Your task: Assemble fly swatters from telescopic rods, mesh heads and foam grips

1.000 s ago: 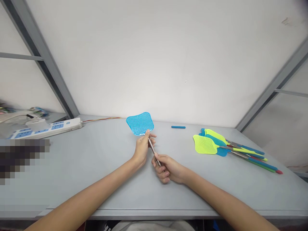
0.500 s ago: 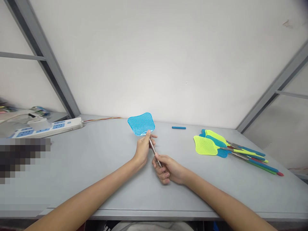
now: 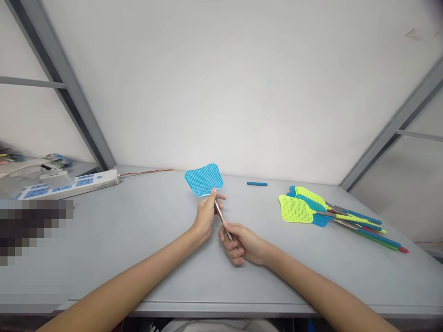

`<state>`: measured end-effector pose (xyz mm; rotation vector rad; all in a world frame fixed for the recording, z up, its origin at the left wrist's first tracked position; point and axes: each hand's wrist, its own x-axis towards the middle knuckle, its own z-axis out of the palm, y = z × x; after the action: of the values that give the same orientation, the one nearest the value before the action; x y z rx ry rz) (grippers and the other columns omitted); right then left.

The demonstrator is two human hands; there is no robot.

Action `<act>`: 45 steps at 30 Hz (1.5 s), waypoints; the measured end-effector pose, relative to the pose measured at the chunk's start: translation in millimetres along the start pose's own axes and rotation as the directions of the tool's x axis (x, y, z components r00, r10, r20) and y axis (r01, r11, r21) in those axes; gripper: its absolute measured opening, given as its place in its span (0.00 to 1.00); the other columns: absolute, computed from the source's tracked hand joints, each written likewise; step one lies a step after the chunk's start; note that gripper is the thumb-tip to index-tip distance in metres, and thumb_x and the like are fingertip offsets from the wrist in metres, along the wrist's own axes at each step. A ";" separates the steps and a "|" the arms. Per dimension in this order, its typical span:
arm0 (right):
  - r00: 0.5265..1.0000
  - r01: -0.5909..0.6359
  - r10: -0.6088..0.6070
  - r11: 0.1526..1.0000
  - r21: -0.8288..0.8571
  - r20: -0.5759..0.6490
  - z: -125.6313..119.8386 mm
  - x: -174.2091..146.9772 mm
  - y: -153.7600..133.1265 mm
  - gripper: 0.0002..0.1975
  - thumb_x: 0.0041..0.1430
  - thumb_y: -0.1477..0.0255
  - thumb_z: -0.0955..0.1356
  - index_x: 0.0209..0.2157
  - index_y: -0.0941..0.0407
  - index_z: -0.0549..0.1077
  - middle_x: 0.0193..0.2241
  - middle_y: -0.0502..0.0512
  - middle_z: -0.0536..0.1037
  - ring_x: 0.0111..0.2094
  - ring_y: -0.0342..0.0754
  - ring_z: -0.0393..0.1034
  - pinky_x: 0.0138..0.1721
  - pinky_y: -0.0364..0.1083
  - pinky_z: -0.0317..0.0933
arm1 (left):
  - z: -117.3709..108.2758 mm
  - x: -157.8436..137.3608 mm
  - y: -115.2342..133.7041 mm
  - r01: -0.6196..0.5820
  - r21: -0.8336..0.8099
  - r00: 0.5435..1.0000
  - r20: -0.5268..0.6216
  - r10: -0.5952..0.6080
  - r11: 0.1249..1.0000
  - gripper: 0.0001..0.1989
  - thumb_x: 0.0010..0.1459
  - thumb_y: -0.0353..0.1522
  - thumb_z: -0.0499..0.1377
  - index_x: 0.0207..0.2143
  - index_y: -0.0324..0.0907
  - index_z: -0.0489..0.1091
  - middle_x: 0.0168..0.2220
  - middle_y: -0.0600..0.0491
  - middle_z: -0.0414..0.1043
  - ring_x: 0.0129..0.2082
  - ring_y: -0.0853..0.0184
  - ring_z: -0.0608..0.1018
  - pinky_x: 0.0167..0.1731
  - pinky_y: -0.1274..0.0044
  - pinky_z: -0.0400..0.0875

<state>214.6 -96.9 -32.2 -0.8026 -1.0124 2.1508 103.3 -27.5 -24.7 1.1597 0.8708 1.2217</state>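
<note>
Both hands hold one fly swatter [image 3: 205,179], which has a blue perforated head and a thin metal rod. My left hand [image 3: 206,213] is closed around the upper rod just below the head, its thumb lying along the base of the head. Lower down, my right hand [image 3: 238,240] grips the bottom end of the rod between thumb and curled fingers. The swatter tilts away from me, head up and to the left. Beyond the hands, a short blue tube [image 3: 257,184] lies by the wall.
On the right lies a pile of fly swatters [image 3: 296,210], yellow-green and blue, with coloured handles. A white power strip [image 3: 83,183] with a plug sits at the left on the grey table [image 3: 138,281]. A white wall [image 3: 221,92] rises behind. A blurred patch covers the left edge.
The blue swatter head has dipped very slightly. Both hands keep the same hold, and the rest has stayed in place.
</note>
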 end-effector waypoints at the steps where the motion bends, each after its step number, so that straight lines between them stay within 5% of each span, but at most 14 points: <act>1: 1.000 -0.003 0.003 1.000 -0.004 -0.005 0.3 -0.1 -0.3 0.16 0.54 0.58 0.56 0.26 0.56 0.60 0.13 0.41 0.49 0.11 0.35 0.42 0.11 0.36 0.43 | -0.1 0.1 -0.3 0.001 0.002 1.000 0.000 -0.001 1.000 0.22 0.48 0.48 0.49 0.27 0.38 0.68 0.18 0.56 0.60 0.18 0.74 0.62 0.19 0.82 0.57; 37: 1.000 -0.018 0.018 1.000 0.013 0.003 -1.3 0.7 0.1 0.16 0.55 0.59 0.56 0.26 0.56 0.61 0.13 0.42 0.50 0.11 0.35 0.43 0.11 0.36 0.45 | -0.5 1.9 -4.7 0.039 -0.001 0.999 -0.011 -0.039 0.999 0.21 0.49 0.47 0.49 0.27 0.38 0.68 0.18 0.58 0.59 0.17 0.76 0.61 0.19 0.83 0.56; 45: 1.000 0.001 -0.001 1.000 0.001 0.015 -1.5 0.9 1.0 0.16 0.55 0.58 0.56 0.26 0.56 0.61 0.14 0.42 0.50 0.12 0.35 0.43 0.11 0.37 0.45 | 2.3 2.5 4.1 0.040 -0.011 0.999 -0.034 -0.041 0.999 0.21 0.47 0.46 0.51 0.19 0.37 0.66 0.16 0.57 0.60 0.17 0.75 0.63 0.20 0.82 0.57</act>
<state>214.9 -96.1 -34.0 -0.7864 -1.0194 2.1591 104.9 -25.7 -20.0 1.1105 0.9088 1.2149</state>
